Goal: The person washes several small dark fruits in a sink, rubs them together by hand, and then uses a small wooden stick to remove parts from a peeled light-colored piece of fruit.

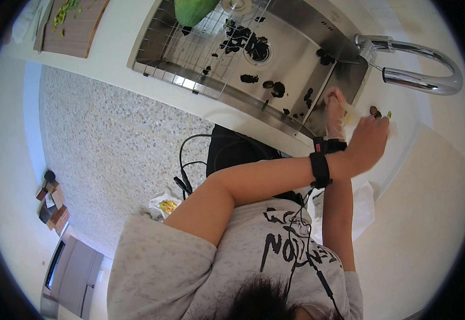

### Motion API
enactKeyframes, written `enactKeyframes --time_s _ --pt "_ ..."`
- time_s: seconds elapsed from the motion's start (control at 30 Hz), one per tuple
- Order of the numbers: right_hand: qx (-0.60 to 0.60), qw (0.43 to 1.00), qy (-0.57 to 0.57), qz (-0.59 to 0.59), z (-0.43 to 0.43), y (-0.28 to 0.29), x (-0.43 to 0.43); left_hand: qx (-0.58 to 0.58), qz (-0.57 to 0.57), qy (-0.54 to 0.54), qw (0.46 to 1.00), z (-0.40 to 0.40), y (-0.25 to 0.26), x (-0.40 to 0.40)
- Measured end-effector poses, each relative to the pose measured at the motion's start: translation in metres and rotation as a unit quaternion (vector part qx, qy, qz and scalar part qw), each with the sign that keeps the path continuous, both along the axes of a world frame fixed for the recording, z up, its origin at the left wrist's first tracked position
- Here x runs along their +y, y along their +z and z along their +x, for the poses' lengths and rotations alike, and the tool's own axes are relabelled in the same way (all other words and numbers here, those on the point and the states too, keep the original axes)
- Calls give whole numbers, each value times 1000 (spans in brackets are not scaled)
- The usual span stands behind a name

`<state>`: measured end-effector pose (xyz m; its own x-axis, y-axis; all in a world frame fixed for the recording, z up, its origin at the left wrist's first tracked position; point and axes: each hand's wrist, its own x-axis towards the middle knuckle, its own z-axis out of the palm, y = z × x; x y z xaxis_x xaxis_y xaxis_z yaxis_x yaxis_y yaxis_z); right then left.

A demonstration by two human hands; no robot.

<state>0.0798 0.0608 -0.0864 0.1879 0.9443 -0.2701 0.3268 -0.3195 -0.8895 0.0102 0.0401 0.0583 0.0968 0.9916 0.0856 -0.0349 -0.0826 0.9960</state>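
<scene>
My left hand (370, 136) reaches across my body to the right of the sink, fingers closed on translucent plastic film (349, 114). The film stretches toward my right hand (335, 110), and part of it shows beyond my left knuckles. A thin clear glove covers my right hand, which is over the sink's right end; its fingers are bunched, and whether they grip anything is unclear. Small dark pieces (374, 112) lie on the counter just past my left hand, beside a green bit (389, 115). Black straps circle both wrists, and my left forearm crosses over my right.
Dark, wood-ear-like scraps (249, 79) are scattered in the steel sink (284, 44) and around its drain (258, 54). A wire rack (200, 52) spans its left side, near a large green fruit (194, 12). The chrome faucet (420, 80) arches right. A cutting board (72, 36) holds green trimmings.
</scene>
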Motion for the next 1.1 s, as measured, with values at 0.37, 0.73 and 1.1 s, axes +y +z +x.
enactKeyframes --time_s 0.37,0.73,1.1 --pt "45 992 98 61 -26 104 -67 177 65 45 981 -16 -42 17" --pt "52 992 77 87 -22 111 -53 220 174 -20 960 -10 -19 3" --pt "49 994 52 87 -16 104 -21 64 167 -17 984 18 -12 -21"
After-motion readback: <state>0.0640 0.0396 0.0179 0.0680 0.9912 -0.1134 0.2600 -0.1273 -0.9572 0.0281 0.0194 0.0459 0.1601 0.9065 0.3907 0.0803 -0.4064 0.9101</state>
